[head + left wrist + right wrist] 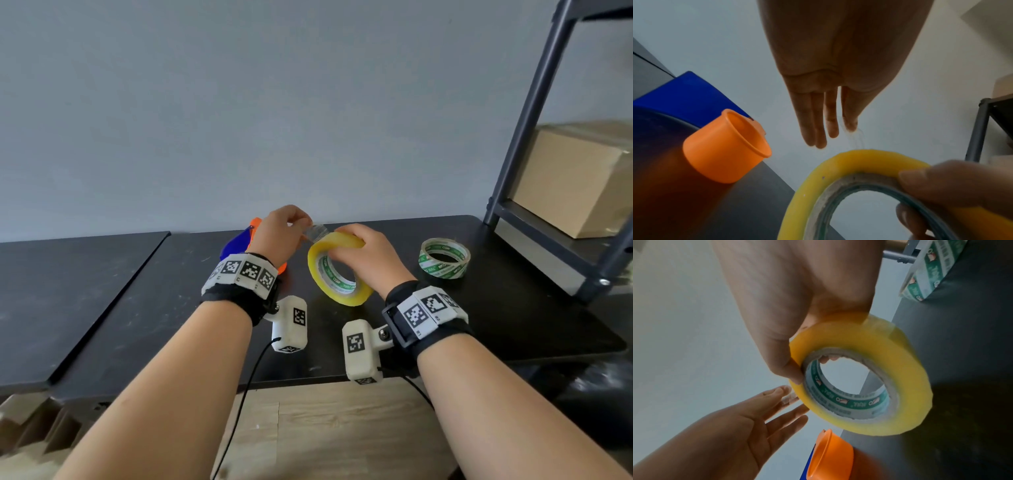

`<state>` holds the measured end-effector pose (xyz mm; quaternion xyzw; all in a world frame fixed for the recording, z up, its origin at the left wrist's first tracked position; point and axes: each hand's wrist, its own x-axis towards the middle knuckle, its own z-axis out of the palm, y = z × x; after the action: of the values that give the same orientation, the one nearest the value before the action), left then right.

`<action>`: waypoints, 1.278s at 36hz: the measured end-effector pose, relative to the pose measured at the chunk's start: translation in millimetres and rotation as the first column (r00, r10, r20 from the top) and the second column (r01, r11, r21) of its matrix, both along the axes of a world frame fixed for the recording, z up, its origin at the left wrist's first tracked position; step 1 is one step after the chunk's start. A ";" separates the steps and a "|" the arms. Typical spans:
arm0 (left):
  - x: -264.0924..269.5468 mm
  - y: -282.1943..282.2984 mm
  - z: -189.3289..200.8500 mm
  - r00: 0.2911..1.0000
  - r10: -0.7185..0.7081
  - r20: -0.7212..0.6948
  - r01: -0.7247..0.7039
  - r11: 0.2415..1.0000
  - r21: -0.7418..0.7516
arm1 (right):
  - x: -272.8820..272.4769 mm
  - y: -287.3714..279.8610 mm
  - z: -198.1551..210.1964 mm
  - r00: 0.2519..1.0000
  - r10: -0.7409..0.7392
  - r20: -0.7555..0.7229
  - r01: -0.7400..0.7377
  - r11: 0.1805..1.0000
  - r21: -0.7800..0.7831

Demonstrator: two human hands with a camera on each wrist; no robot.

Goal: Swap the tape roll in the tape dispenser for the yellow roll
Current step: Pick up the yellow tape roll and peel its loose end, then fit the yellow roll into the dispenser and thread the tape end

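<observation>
The right hand (363, 253) is gripping the yellow roll (337, 270) upright above the desk (513, 308); the left hand (279, 236) is pinching its loose tape end (317, 232). The dispenser (239, 240) is lying to the left, nearer the left hand.

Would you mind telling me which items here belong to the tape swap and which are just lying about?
Job: yellow roll, held by right hand; its tape end, pinched by left hand; orange-blue dispenser; clear roll.
Lying about: cardboard box, shelf frame.

black table (496, 308) bearing green-printed tape roll (444, 257) and blue-orange tape dispenser (239, 240)
</observation>
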<state>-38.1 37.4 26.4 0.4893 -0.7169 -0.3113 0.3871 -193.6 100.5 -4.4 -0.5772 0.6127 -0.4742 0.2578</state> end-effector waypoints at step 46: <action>26.1 -27.0 -19.7 0.979 0.200 0.026 -0.199 0.980 -0.026 | 13.0 -9.1 12.3 0.977 -0.211 -0.026 0.206 0.969 -0.138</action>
<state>-12.0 10.3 6.6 0.5585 -0.6731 -0.2556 0.4119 -180.6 91.5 7.9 -0.5352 0.6417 -0.5270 0.1548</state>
